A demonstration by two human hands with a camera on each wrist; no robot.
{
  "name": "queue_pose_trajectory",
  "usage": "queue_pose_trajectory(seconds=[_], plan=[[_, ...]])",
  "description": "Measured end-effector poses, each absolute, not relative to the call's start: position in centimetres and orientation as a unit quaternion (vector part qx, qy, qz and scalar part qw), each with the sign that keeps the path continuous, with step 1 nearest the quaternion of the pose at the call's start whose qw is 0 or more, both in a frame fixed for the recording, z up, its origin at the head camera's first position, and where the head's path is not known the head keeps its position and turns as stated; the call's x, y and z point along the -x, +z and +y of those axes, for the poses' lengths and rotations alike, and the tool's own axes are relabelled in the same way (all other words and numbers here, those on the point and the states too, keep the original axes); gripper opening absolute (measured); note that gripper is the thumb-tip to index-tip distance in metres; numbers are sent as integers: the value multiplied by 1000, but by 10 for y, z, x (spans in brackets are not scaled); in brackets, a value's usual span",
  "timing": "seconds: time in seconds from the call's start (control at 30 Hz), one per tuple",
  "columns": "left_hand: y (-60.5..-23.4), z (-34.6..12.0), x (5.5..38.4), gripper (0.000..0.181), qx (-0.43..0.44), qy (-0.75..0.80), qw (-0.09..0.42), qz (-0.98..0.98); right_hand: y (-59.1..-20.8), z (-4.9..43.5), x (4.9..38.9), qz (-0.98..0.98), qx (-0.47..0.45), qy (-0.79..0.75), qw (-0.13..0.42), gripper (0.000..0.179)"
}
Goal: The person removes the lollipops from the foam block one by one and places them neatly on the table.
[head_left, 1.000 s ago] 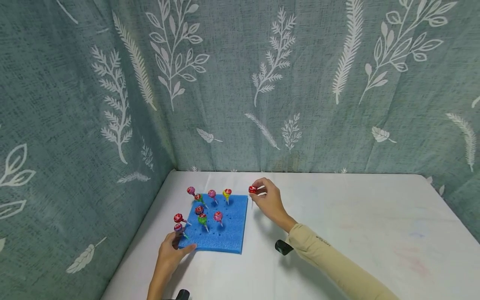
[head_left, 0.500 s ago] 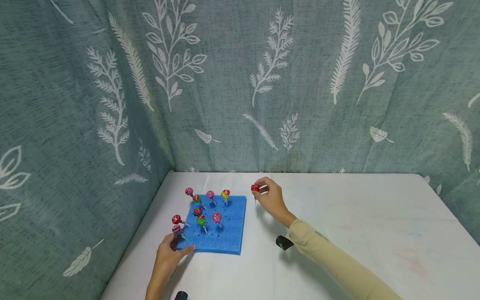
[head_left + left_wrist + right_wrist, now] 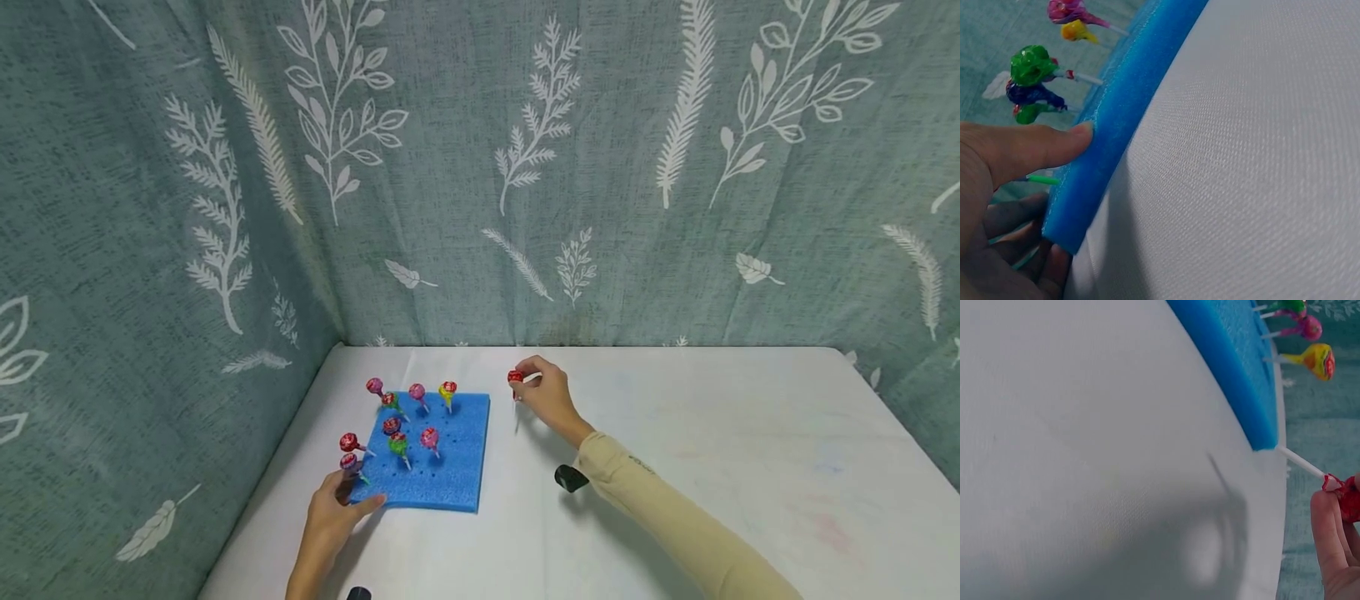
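On the left, the person's left hand [image 3: 328, 506] grips the near left corner of a blue foam board [image 3: 463, 467], thumb on the near edge and fingers round the left side. That hold looks well suited to steadying light foam; even, gentle pressure should stop it sliding or tipping.

Just beside those fingers, a purple-and-red lollipop [image 3: 348, 463] with a green stick leans left over the edge, and a dark red lollipop [image 3: 348, 442] leans the same way slightly farther off. The fingers would do well to stay clear of both. Farther right come a green lollipop [image 3: 397, 446] and a pink lollipop [image 3: 429, 439], with others behind them, and a yellow lollipop [image 3: 448, 390] stands near the far edge. Small dark holes show in the foam between the sticks.

At the right, beyond the board's far right corner and apart from it, the right hand [image 3: 551, 397] pinches a red lollipop [image 3: 515, 377] by its wrapped head, between thumb and fingertips. Its white stick [image 3: 1301, 462] points down, tip free above the white tabletop [image 3: 750, 450]. Gripping low on the head, where the wrapper meets the stick, should give better control of the tip; a light pinch with the stick upright would limit twisting. Any pass over the board calls for height enough to clear the yellow one.
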State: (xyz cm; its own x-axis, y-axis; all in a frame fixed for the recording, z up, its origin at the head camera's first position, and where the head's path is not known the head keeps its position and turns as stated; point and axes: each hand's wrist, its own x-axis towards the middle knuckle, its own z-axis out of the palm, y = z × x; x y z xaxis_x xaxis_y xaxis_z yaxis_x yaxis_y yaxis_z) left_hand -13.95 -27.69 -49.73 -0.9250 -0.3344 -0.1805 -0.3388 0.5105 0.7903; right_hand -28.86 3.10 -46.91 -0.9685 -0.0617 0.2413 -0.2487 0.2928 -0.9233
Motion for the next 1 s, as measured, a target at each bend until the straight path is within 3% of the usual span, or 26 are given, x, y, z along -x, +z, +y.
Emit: queue_pose_trajectory(seconds=[0.47, 0.83, 1.0], plan=[[-498, -275, 144, 84, 183, 461, -1, 868, -482, 34, 307, -839, -70, 535, 77, 18], [-495, -276, 140, 81, 194, 466, -1, 863, -496, 32, 321, -849, -55, 526, 18, 17], [-495, -275, 139, 81, 196, 469, 3, 861, -501, 33, 322, -866, -55, 496, 25, 15]])
